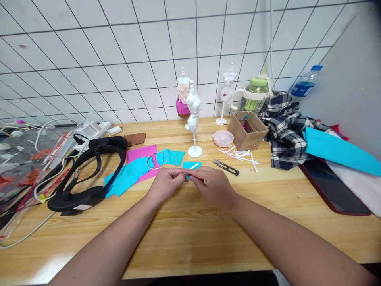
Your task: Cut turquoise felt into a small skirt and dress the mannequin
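Observation:
My left hand (169, 180) and my right hand (212, 184) meet fingertip to fingertip above the table, both pinched closed. Whatever sits between the fingers is too small and too covered to make out. Just behind the fingertips lies a small blue cloth piece (187, 163) with a white strip (194, 166) across it, partly hidden by the hands. Beyond them stands a small white dress form (194, 113) on a round base. A pair of thread snips (226, 167) lies to the right of my right hand.
Blue cloth (127, 176), pink cloth (141, 153) and a thin ring (156, 160) lie left, beside a black headset (80, 198). Right are white paper scraps (239, 154), a pink dish (223, 133), a cardboard box (248, 137) and a phone (336, 190). Another dress form (228, 85) stands behind.

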A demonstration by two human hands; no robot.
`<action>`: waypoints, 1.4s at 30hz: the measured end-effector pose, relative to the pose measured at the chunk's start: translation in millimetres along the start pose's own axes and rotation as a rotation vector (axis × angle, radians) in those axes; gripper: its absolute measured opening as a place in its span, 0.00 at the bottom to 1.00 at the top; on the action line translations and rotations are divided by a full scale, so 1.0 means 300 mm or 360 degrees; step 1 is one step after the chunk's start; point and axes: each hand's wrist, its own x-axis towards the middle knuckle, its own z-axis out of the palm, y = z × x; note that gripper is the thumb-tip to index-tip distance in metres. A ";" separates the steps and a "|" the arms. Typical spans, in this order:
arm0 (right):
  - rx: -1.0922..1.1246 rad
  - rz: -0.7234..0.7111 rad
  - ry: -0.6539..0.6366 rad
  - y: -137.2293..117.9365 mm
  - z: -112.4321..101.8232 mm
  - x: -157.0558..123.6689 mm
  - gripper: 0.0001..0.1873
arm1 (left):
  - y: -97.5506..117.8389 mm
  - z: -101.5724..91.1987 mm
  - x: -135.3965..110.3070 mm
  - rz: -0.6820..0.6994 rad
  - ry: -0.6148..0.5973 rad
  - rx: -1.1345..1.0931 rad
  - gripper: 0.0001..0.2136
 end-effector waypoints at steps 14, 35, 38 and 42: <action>-0.0128 0.0136 -0.0014 0.013 -0.005 0.007 0.16 | 0.000 0.016 -0.003 0.0078 -0.0187 -0.0406 0.14; -0.0099 0.0091 -0.0016 0.005 -0.014 0.005 0.17 | -0.024 0.018 0.011 0.0037 -0.0031 -0.0273 0.16; -0.0054 0.0094 0.0097 0.003 -0.018 0.007 0.13 | -0.010 0.021 0.004 0.0060 -0.0108 -0.0345 0.16; -0.0044 0.0095 0.0154 0.005 -0.016 0.008 0.07 | 0.008 0.025 -0.009 0.0113 -0.0168 -0.0333 0.16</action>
